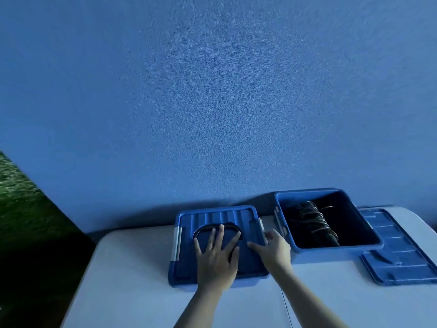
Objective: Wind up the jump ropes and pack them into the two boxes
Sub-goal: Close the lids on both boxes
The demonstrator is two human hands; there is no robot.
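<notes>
A pale table (132, 280) stands against the blue wall. On it sits a closed blue box (189, 281); just right of that box, an open blue box (331, 253), and right of that one, touching it, a loose blue lid (399, 254) lying flat.

- The left hand (216, 255) pressed flat, fingers spread, on the closed left box (189, 268).
- The right hand (274, 248) touched that lid's right edge.
- The open right box (331, 250) held wound jump ropes (312, 221).
- A loose lid (397, 252) lay right of it on the white table (132, 280).
</notes>
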